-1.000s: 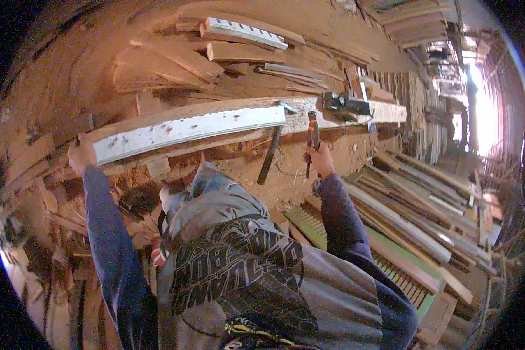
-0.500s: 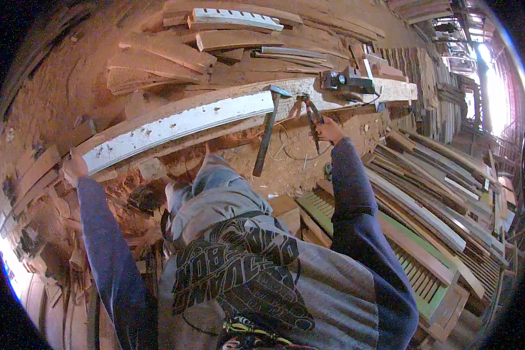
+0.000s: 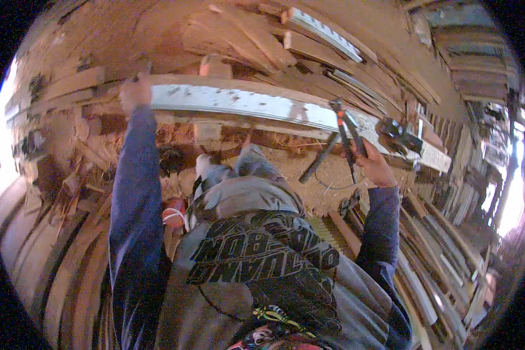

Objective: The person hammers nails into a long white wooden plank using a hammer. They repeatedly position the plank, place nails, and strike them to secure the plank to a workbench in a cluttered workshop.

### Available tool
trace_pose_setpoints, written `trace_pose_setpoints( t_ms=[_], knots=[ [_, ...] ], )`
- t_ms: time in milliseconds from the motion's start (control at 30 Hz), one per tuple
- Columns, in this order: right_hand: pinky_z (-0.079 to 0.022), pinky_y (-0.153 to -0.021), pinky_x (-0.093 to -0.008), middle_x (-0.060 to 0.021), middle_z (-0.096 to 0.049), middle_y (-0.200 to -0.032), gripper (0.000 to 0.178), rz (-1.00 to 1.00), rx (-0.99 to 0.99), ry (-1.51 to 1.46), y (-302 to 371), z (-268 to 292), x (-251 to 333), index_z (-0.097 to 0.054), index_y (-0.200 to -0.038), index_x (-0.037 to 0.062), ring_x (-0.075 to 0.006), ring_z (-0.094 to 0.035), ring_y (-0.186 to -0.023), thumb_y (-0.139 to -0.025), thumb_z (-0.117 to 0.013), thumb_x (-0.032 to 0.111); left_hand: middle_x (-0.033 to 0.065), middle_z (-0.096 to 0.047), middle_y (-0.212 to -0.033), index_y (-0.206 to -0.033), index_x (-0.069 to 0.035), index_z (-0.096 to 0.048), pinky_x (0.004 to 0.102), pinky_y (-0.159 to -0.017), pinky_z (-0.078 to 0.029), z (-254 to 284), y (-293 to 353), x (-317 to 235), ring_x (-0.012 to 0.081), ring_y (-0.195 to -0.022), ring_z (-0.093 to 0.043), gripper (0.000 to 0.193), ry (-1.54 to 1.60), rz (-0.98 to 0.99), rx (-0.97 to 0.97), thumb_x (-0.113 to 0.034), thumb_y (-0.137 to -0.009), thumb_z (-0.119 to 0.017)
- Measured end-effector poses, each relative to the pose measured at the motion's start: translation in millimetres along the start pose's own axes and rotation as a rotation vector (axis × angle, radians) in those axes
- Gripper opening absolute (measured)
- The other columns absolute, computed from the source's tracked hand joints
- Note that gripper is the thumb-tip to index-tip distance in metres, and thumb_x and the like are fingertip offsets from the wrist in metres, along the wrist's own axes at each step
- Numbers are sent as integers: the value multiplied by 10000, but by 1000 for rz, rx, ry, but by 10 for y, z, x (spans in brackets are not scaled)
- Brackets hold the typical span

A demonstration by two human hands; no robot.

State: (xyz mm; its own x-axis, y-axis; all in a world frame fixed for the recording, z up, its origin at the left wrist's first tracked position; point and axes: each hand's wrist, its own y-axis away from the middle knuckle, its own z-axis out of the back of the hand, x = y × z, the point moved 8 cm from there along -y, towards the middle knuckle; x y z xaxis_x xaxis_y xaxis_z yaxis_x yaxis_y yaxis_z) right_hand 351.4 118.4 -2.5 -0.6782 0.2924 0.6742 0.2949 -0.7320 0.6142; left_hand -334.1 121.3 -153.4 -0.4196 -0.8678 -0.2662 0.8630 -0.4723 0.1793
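Observation:
A long white-painted board with dark spots along its face lies on a timber beam across my front. My left hand is at the board's left end, its fingers smeared by motion. In my right hand is a pair of long-handled pincers, gripped by the handles, with the jaws pointing away from me over the board. Just left of the pincers is the dark handle of a hammer; its head is hidden.
A black power tool rests toward the beam's right end. Beyond the beam lie loose planks and a notched white strip. Stacked boards fill the lower right, and more planks the lower left. A red, white-banded object is beside my leg.
The view has turned, so the board appears more level. My right hand still holds the pincers, now covering the hammer's head. My left hand remains by the board's left end and has become blurred.

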Motion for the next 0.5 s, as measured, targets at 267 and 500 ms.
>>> trace_pose_setpoints(
  t_ms=[267, 500],
  knots=[
    [-441, -820, -397, -186, -558, -942, 249, 239, 330, 705, -762, -999, 1723, -510, -1085, 16, -321, -569, -928, -840, -493, 54, 163, -666, -1164, -1152, -162, -693, 501, -948, -476, 484, 498, -336, 384, -1095, -617, 502, 189, 25, -16, -497, -804, -555],
    [-438, -739, -470, -239, -601, -875, 188, 228, 460, 1054, -1160, -1267, 2202, -526, -1033, -4, -398, -583, -851, -884, -502, 109, 188, -668, -1130, -1172, -128, -670, 497, -930, -491, 509, 535, -346, 381, -1073, -630, 515, 276, -12, -25, -473, -812, -538]
  ],
)
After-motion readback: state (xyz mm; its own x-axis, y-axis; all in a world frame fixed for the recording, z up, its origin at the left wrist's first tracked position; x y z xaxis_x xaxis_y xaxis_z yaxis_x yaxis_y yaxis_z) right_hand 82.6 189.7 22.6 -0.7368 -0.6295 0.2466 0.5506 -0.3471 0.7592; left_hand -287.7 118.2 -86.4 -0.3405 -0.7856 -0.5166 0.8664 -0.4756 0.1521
